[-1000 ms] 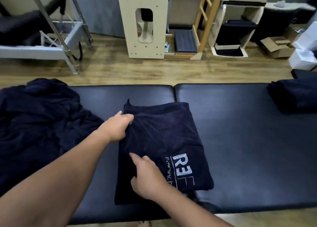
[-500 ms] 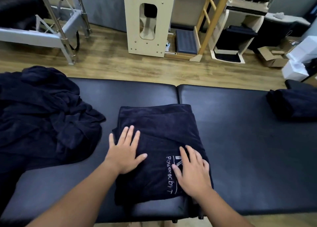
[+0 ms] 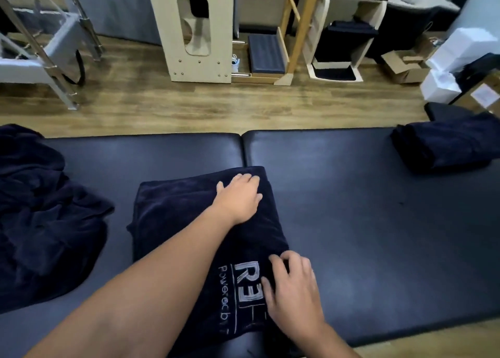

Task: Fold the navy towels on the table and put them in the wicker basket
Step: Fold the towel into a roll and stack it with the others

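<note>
A folded navy towel [image 3: 184, 217] with a white logo lies in the middle of the black padded table [image 3: 365, 222]. My left hand [image 3: 238, 198] rests flat on the towel's far right corner, fingers pointing right. My right hand [image 3: 293, 290] sits at the towel's near right edge beside the logo, its fingers curled onto that edge. A heap of unfolded navy towels [image 3: 40, 222] lies on the table's left end. Another folded navy towel [image 3: 443, 146] sits at the far right. No wicker basket is in view.
Beyond the table is a wooden floor with a pale wooden frame [image 3: 200, 30], a ladder-like stand [image 3: 295, 27], a metal-framed bench [image 3: 46, 49] at the left, and cardboard and white boxes [image 3: 438, 68] at the right.
Both hands have moved from pressing flat on the towel's near half to its right side. The left hand went to the far right corner, the right hand to the near right edge.
</note>
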{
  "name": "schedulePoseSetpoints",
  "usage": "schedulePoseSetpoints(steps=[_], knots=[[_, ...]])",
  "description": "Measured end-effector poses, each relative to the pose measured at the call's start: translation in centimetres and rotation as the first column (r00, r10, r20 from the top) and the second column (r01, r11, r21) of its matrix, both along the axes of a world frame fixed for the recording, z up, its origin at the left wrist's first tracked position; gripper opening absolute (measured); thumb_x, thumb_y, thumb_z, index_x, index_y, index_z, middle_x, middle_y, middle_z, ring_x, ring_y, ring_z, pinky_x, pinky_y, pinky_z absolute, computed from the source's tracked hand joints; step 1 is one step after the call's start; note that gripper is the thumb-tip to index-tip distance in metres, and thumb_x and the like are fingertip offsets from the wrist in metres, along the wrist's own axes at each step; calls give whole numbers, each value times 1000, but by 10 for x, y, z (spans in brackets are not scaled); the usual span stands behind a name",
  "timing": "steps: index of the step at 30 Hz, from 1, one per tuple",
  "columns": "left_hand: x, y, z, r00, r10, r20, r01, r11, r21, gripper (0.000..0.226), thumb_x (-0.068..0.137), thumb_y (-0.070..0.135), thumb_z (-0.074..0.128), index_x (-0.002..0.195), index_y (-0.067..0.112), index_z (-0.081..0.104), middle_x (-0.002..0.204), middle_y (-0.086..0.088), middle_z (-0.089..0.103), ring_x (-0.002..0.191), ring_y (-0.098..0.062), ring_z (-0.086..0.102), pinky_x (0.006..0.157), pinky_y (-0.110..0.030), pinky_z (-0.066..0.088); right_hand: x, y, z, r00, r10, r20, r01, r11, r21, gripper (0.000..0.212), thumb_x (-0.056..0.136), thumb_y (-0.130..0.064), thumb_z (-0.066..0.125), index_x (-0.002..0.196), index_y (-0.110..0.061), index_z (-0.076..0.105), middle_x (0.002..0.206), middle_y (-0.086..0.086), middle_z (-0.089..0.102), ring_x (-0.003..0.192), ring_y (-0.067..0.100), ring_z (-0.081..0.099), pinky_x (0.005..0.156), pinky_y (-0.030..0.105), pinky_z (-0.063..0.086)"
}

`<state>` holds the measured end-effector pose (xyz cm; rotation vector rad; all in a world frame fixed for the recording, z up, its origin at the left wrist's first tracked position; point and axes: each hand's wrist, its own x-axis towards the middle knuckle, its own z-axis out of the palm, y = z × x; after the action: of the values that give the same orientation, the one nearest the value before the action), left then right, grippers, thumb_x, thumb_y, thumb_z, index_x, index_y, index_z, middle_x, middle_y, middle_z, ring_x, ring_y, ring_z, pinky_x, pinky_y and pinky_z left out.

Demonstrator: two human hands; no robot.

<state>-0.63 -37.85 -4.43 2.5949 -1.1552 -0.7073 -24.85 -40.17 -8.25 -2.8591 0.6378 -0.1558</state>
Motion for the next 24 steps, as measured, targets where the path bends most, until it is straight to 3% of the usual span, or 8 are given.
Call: schedulePoseSetpoints(steps=[2, 6, 12, 15, 17, 20, 22, 24], knots=[[8, -29, 0, 998, -5, 67, 1, 998, 61, 32, 101, 42, 51, 121, 17, 52, 132, -4, 54, 130, -30, 42, 103, -60, 35, -7, -5, -1, 1000, -5, -26, 5, 1000, -4, 47, 83, -43, 60, 124, -18, 61, 116, 6, 53, 97, 28, 52, 77, 39, 53], [19, -64, -6, 997, 34, 68, -42, 992, 119, 19, 93, 34, 65, 99, 17, 59, 100, 0, 62, 107, -27, 57, 89, -46, 27, -8, -9, -1, 995, 87, -44, -88, 996, -16, 45, 86, -43, 57, 124, -20, 61, 113, 6, 55, 95, 28, 54, 71, 39, 53], [53, -80, -22, 956, 256, 143, -256, 966, -19, 10, 91, 20, 58, 82, 16, 54, 89, -2, 64, 87, -29, 59, 80, -42, 25, -20, -3, -8, 980, 164, -117, -167, 986, -21, 56, 75, -40, 69, 127, -21, 62, 107, 3, 56, 92, 26, 57, 63, 38, 50], [41, -69, -30, 964, 150, 218, -142, 988, -53, 4, 94, 18, 57, 97, 16, 55, 101, -1, 61, 99, -27, 55, 86, -44, 30, -21, -8, -1, 966, 227, -128, -230, 973, -12, 52, 75, -40, 64, 124, -19, 64, 108, 4, 54, 95, 26, 55, 72, 39, 53], [26, -54, -31, 949, 77, 305, -46, 993, -108, 19, 89, 9, 58, 106, 17, 55, 112, -2, 52, 107, -27, 47, 89, -44, 33, -14, -10, 3, 954, 271, -126, -273, 962, 5, 45, 79, -38, 58, 118, -17, 64, 122, 9, 53, 113, 31, 54, 91, 45, 53], [4, -12, -33, 911, 7, 413, 109, 960, -258, 26, 88, 12, 61, 114, 13, 59, 125, -6, 51, 115, -32, 47, 92, -46, 40, 9, -6, 8, 948, 279, -153, -275, 960, 48, 44, 87, -49, 51, 116, -17, 59, 158, 19, 31, 149, 38, 25, 118, 58, 29], [-11, 31, -44, 913, -37, 407, 145, 960, -238, 35, 95, 26, 55, 127, 11, 58, 140, -9, 49, 129, -33, 46, 100, -49, 42, 28, -4, 9, 930, 299, -212, -289, 954, 78, 62, 86, -58, 49, 133, -17, 50, 164, 21, 17, 153, 42, 9, 118, 64, 22], [-20, 79, -57, 943, -25, 331, 67, 991, -115, 56, 100, 44, 38, 147, 14, 45, 158, -8, 36, 147, -30, 31, 116, -50, 32, 43, -4, 8, 893, 336, -300, -319, 942, 104, 86, 85, -64, 47, 156, -24, 20, 166, 22, 4, 152, 45, -7, 118, 68, 9]])
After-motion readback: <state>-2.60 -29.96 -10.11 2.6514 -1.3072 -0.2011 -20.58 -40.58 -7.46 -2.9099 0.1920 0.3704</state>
